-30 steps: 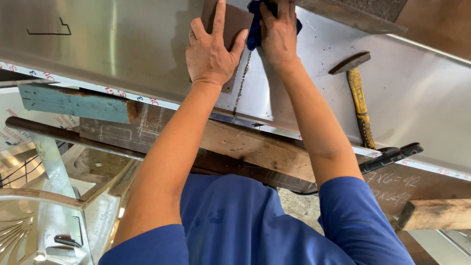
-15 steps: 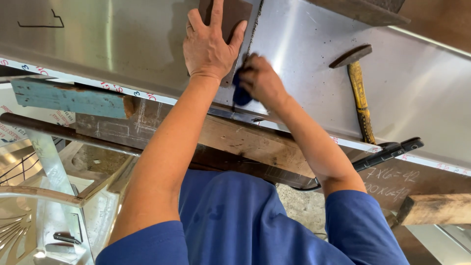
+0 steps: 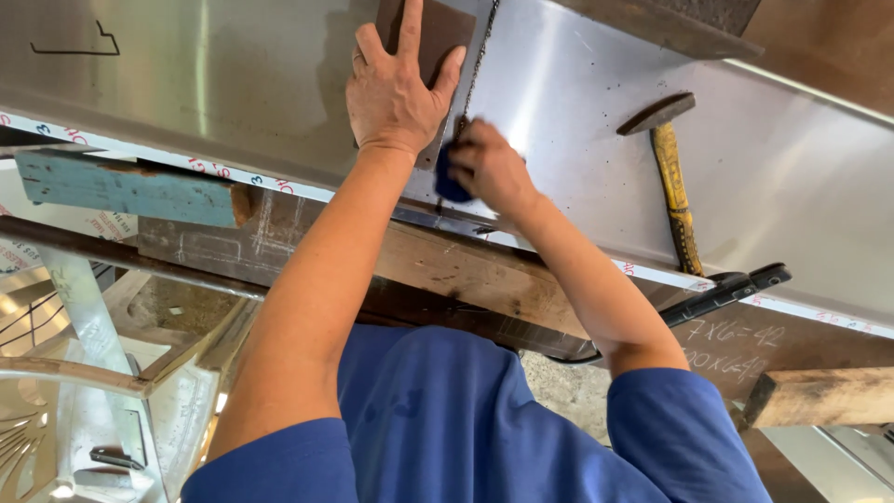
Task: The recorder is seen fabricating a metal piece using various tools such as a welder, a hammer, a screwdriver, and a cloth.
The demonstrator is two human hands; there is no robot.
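Though half hidden, cloth (image 3: 451, 183) seems blue.

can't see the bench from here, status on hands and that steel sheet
Left hand flat on brown block. Right hand gripping blue cloth on steel sheet. Hammer lies apart, right.

Steel sheet laid out on a rough wooden bench

A broad stainless steel sheet (image 3: 233, 84) spreads across the worn wooden bench (image 3: 466, 275), its near edge trimmed with a white printed strip (image 3: 214, 169). Lying right on the metal is a hammer (image 3: 672, 177) with a yellow handle, head pointing away. A flat brown block (image 3: 438, 33) lies farther up the sheet, next to a dark seam (image 3: 477, 65). A blue-painted plank (image 3: 126, 189) pokes out under the sheet at the left, and a black-handled tool (image 3: 722, 293) rests at the sheet's near edge.
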